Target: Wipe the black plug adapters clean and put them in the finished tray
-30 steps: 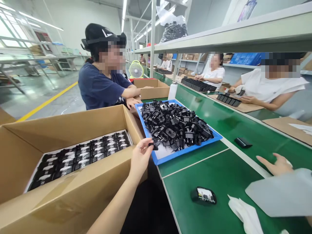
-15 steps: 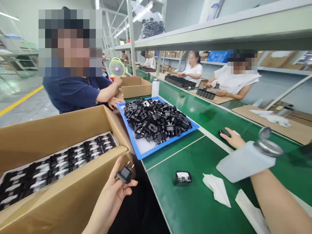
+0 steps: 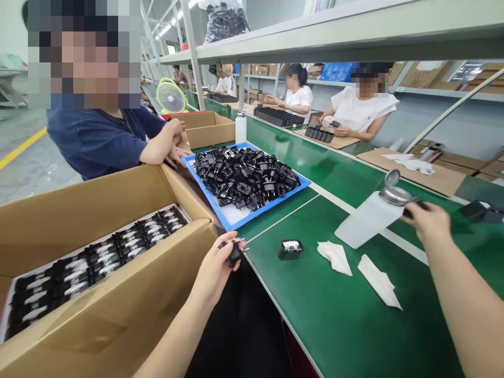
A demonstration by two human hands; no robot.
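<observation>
My left hand [image 3: 214, 270] holds a black two-pin plug [image 3: 235, 253] between thumb and fingers, its pins pointing right, just short of the table edge. Farther right, my right hand [image 3: 433, 223] is closed on a small black plastic part [image 3: 416, 207], partly hidden by my fingers, beside the metal cap of a white bottle [image 3: 364, 218] whose lid is flipped up. On the green table between my hands stands a black charger housing [image 3: 290, 250] with circuit parts showing at its open top. A heap of black plug parts [image 3: 252, 178] fills the blue-rimmed tray [image 3: 268, 207].
Two crumpled white wipes [image 3: 334, 256] lie near the housing. At left stands a cardboard box [image 3: 118, 310] holding rows of black parts. A co-worker [image 3: 98, 136] leans beyond it; others sit across the table. A shelf [image 3: 334, 47] overhangs the far side.
My right hand has come from behind the bottle to its right side, now with the black part in its fingers. My left hand has moved right with the plug, and the view has shifted.
</observation>
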